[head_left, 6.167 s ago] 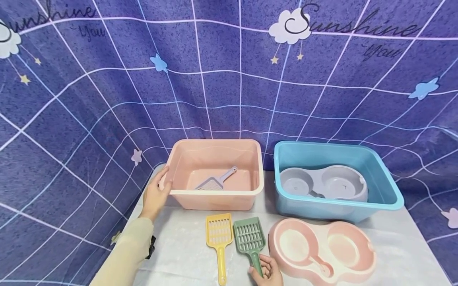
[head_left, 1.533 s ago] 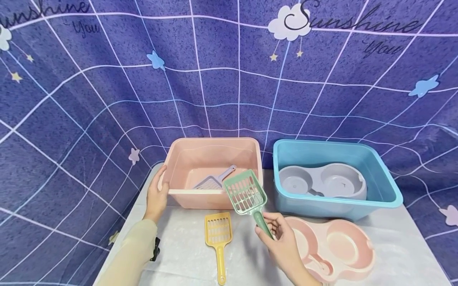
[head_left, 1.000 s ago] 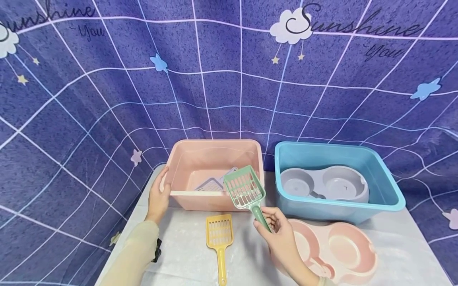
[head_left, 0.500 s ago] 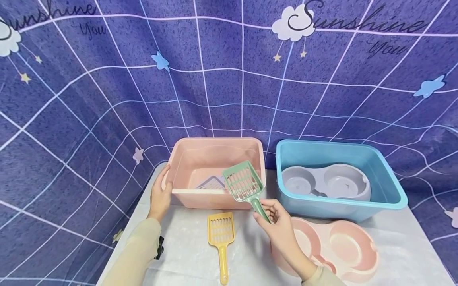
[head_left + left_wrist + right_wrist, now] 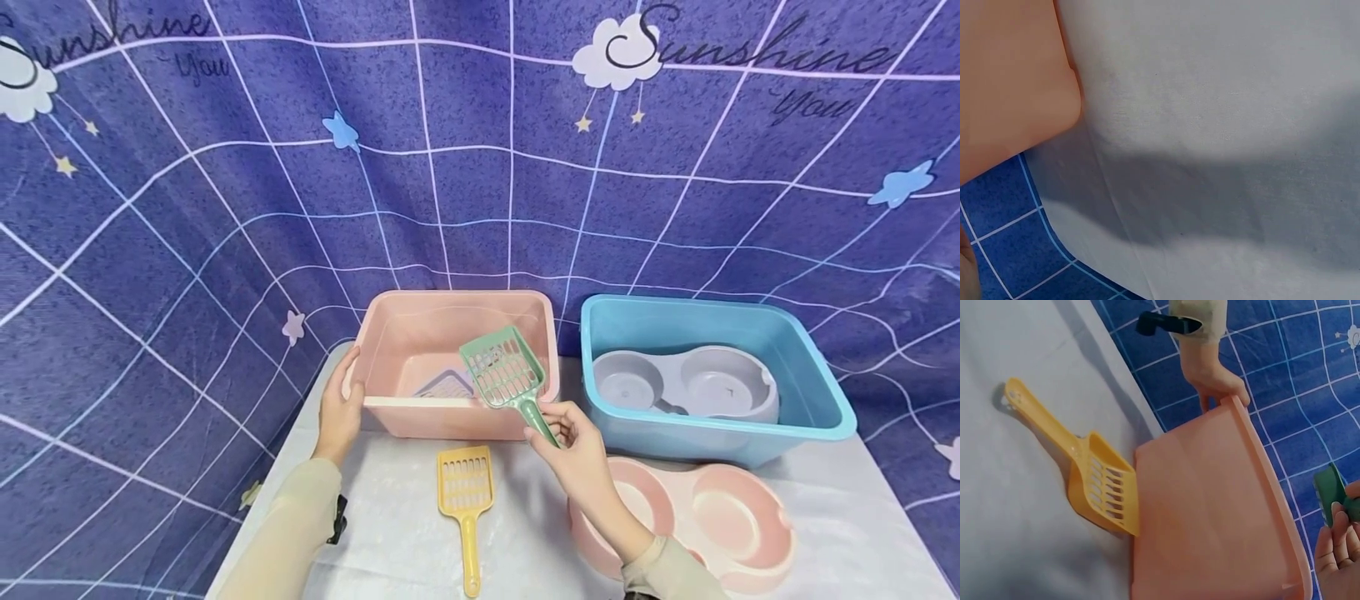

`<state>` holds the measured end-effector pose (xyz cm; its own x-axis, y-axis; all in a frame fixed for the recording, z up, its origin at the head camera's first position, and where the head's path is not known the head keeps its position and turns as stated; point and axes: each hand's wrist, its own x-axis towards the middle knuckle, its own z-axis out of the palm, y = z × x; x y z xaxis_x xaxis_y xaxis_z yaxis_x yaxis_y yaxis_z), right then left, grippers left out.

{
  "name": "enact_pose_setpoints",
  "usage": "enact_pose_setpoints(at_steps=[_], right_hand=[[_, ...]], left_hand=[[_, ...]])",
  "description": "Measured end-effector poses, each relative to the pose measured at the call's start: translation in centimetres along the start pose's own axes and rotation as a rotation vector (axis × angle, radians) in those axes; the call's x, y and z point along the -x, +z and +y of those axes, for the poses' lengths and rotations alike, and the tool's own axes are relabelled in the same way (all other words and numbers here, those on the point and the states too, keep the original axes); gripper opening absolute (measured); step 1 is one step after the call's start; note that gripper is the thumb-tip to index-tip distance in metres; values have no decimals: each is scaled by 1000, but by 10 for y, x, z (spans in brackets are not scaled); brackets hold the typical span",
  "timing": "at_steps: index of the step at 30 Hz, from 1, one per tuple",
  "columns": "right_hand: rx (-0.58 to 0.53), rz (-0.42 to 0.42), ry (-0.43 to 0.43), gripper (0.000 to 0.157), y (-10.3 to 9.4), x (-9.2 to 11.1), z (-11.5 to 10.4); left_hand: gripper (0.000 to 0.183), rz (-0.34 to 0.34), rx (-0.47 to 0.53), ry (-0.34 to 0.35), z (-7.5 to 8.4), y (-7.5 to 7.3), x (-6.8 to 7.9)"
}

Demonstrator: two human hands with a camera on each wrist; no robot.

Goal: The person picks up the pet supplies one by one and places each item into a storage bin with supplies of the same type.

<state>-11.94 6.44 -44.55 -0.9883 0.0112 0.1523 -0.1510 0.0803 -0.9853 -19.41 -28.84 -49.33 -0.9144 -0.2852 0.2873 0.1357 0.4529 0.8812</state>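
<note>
My right hand (image 5: 573, 446) grips the handle of a green litter scoop (image 5: 502, 367), thumb on one side and curled fingers on the other. The slotted head is raised over the front rim of a pink litter box (image 5: 450, 421), tilted up to the left. My left hand (image 5: 339, 412) touches the box's outer left side near the front corner, fingers fairly straight and thumb apart. Inside the box lies a lilac scoop (image 5: 447, 385), its handle hidden behind the green one. In the left wrist view only a sliver of hand (image 5: 967, 269) shows beside the box wall (image 5: 1016, 75).
A yellow litter scoop (image 5: 467, 508) lies in front of the pink box. To the right stands a blue litter box (image 5: 705, 433) holding a grey double bowl (image 5: 667, 375). A pink double bowl (image 5: 750, 533) sits before it, partly behind my right forearm. Patterned blue cloth (image 5: 480, 167) hangs behind.
The green scoop has been lifted off the table from beside the yellow one and carried up to the pink box's front rim. Recently it has drifted further up and left. The left hand stays put.
</note>
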Motion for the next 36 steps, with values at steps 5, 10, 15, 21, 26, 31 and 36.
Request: enact_pose_setpoints(at_steps=[5, 10, 15, 21, 26, 31, 36], right_hand=[[19, -12, -8, 34, -2, -5, -5], [44, -15, -29, 32, -3, -13, -11], [67, -29, -25, 31, 5, -20, -25], [84, -25, -50, 31, 13, -35, -14], [73, -17, -55, 33, 19, -42, -12], [74, 0, -50, 33, 23, -49, -10], [69, -1, -62, 32, 26, -58, -13]], left_hand=[[57, 0, 28, -6, -1, 6, 5], [56, -1, 48, 0, -2, 12, 8], [56, 25, -1, -7, -5, 7, 5], [58, 18, 6, 9, -6, 5, 2], [58, 14, -5, 0, -6, 4, 1], [57, 4, -8, -7, -5, 3, 0], [56, 13, -6, 10, -6, 3, -3]])
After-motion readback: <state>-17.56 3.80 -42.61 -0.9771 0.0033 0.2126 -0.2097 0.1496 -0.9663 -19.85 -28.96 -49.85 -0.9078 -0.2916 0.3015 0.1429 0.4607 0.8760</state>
